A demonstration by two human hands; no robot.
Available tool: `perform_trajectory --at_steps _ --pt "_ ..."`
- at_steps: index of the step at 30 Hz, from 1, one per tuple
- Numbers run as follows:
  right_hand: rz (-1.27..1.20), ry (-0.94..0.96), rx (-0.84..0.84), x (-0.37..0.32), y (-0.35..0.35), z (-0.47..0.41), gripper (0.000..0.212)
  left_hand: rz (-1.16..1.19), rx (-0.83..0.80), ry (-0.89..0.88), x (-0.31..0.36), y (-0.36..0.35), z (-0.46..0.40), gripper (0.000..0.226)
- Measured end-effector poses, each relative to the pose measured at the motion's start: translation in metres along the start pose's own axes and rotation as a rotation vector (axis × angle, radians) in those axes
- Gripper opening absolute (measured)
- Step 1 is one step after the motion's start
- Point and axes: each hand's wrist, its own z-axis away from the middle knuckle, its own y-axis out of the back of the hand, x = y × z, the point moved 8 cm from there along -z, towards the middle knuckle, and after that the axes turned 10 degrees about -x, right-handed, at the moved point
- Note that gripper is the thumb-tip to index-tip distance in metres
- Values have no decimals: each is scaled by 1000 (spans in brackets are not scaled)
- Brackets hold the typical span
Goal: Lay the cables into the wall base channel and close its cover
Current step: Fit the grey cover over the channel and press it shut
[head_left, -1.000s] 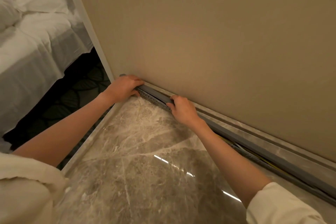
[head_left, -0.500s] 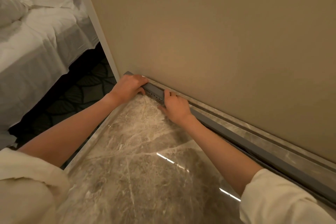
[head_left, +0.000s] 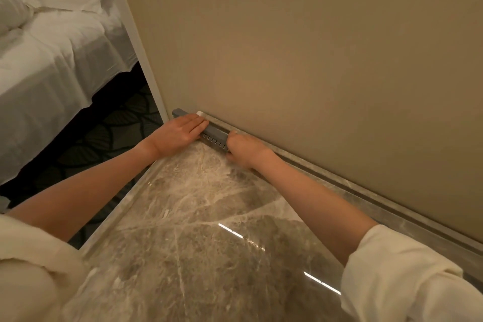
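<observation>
Cover (head_left: 214, 134), grey strip, lies along the foot of the wall (head_left: 313, 60), long axis running from the corner at upper left down to lower right. No cables visible; likely already inside, cannot confirm.

Head view: left hand (head_left: 180, 132) lies flat on the corner end of the cover, fingers straight and together, pressing toward the wall. Right hand (head_left: 247, 149) sits just beside it further along the strip, blurred; fingers look curled at the cover's lower edge, but whether they grip it or just push, cannot tell. A short perforated stretch of cover shows between the two hands. Both forearms reach forward from below, roughly square to the strip, over the marble floor (head_left: 209, 243). Left hand is nearer the corner.

Judgement: last end being pressed shut. Bed (head_left: 52, 60) at left, well apart.
</observation>
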Motion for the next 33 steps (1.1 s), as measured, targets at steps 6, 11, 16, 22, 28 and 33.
perform_trajectory --at_steps 6,11,16,22,28,33 --pt "-50 46 -58 -5 2 13 32 -25 101 3 3 8 11 33" --pt "-324 53 -111 -6 -2 16 26 -83 165 -62 11 23 24 33" --pt "-1046 30 -338 -18 2 22 47 -123 272 -103 15 44 34 31" --pt "-1043 -224 -216 -35 6 8 76 -137 340 -116 19 56 40 28" --pt "-827 -257 -40 -36 1 4 56 -14 253 -96 17 53 46 31" --pt "-676 -259 75 -38 0 6 37 563 -8 96 -10 61 32 44"
